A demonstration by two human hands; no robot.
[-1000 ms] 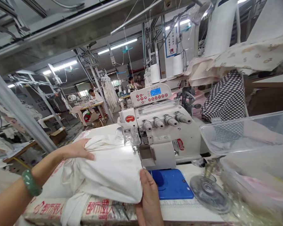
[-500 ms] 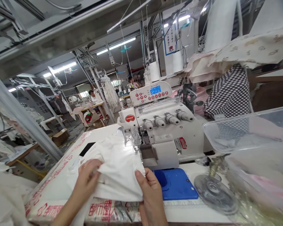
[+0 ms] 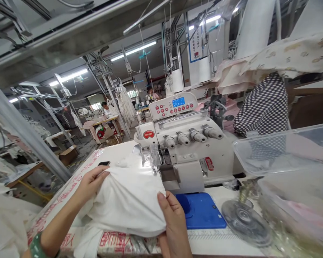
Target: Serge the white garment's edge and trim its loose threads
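Observation:
White fabric (image 3: 129, 200) lies spread over the front of the table, its right edge running up to the needle area of a white overlock sewing machine (image 3: 188, 139). My left hand (image 3: 93, 182) pinches the far left part of the fabric, pulling it into folds. At the right edge, my right hand (image 3: 173, 220) grips the cloth between thumb and fingers, just in front of the presser foot. The machine's lamp lights the fabric under its clear guard (image 3: 150, 156). Where the cloth meets the needle is too bright to make out.
Right of my right hand lies a blue plate (image 3: 204, 211) above a printed ruler strip. Beyond it are a clear round plastic spool (image 3: 244, 218) and a clear plastic bin (image 3: 293, 200). A dark flat object (image 3: 104, 163) lies behind my left hand. Checked cloth (image 3: 262, 104) hangs at right.
My left hand has moved left and away from me, drawing the fabric out flatter and covering more of the dark object. My right hand has barely shifted, still gripping the edge.

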